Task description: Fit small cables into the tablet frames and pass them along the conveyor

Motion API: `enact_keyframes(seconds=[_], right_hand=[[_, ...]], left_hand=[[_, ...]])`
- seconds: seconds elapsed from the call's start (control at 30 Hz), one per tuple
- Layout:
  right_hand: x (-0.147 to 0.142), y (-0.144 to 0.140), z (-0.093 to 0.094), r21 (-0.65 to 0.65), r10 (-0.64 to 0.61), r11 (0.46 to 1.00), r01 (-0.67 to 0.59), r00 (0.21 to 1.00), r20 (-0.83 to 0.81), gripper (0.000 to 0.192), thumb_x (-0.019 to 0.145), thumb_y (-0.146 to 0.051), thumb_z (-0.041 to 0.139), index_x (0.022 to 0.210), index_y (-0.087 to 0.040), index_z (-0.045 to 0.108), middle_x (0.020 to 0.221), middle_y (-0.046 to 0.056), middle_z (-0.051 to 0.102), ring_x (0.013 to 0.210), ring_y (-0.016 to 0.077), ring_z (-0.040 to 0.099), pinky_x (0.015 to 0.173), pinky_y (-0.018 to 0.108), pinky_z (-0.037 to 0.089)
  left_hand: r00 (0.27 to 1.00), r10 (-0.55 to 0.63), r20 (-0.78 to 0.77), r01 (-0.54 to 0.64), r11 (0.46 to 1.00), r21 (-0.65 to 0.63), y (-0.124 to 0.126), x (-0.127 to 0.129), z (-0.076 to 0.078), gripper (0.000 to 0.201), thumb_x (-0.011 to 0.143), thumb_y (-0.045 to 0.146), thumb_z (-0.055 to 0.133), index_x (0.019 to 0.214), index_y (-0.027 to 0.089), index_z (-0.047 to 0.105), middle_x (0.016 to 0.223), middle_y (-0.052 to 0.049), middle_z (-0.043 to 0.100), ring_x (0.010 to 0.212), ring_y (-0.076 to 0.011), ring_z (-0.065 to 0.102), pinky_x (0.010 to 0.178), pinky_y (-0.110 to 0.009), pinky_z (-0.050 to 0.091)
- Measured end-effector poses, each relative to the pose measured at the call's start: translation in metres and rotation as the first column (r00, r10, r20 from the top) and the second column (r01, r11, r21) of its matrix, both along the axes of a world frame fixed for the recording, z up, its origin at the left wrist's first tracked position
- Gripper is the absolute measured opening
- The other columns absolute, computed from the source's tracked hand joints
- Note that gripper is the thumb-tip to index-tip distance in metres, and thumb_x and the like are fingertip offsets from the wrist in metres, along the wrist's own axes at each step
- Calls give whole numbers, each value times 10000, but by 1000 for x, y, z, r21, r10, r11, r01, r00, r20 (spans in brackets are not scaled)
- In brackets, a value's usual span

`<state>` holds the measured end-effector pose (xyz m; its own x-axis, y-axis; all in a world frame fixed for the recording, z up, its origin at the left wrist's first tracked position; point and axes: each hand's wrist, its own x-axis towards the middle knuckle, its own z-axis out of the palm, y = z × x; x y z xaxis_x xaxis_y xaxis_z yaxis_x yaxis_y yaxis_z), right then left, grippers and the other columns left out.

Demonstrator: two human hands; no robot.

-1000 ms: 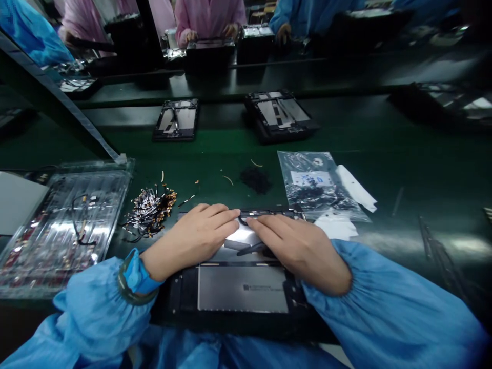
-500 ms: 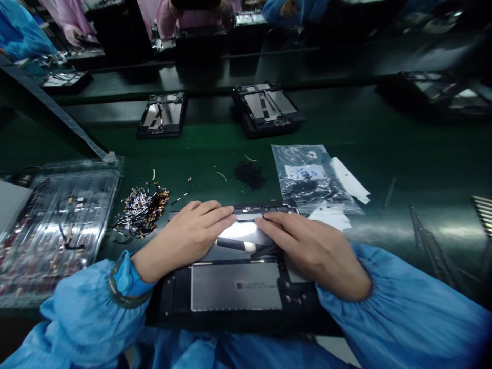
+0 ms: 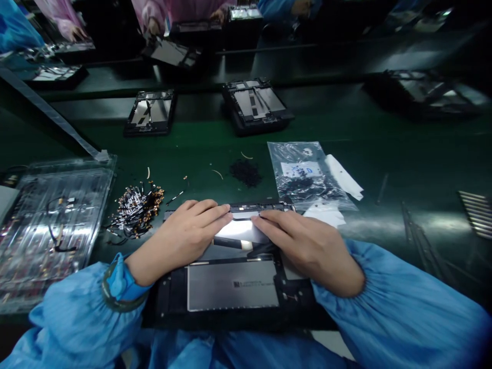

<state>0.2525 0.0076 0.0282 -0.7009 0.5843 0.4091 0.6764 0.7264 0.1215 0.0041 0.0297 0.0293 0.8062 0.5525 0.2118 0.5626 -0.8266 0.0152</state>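
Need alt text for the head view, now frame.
Both hands, left hand and right hand, press flat on the far edge of an open tablet on a green bench. A pile of small parts lies left, a parts bag right.

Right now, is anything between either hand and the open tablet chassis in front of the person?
Nothing visible. The left hand and right hand both already rest flat on the tablet chassis, fingertips at its far edge.
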Motion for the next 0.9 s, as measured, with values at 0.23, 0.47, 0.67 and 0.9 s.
enact_keyframes(seconds=[0.23,0.47,0.67,0.9], right_hand=[[4,0,5,37,7,999,-9,998,58,307,867,-14,409,1049,-79,649,1070,154,659,740,226,596,569,332,476],[39,-25,-10,-312,-481,875,369,733,-481,172,874,-252,549,994,-178,648,965,96,679,786,208,648,669,302,522],[43,-42,-26,-835,-800,495,241,500,-330,438,790,-611,486,781,-221,683,783,62,717,786,265,681,690,336,557],[43,-48,-24,-958,-887,232,-168,368,-279,471,749,-625,587,976,-218,657,753,67,680,688,234,650,583,314,547]], left_hand=[[999,-9,40,11,999,-53,2,-3,0,331,900,108,422,1201,160,553,1255,-80,588,1118,-245,512,873,-404,469],[952,292,88,-274,946,-172,13,9,-6,321,939,351,436,1064,100,593,992,-121,607,920,-229,567,801,-368,494],[842,528,113,-479,827,-294,23,5,17,267,923,366,455,881,157,616,855,-54,610,797,-205,576,691,-324,452],[562,813,152,-5,187,-982,25,-25,53,351,897,449,376,717,179,511,539,40,488,461,-91,462,469,-229,356]])
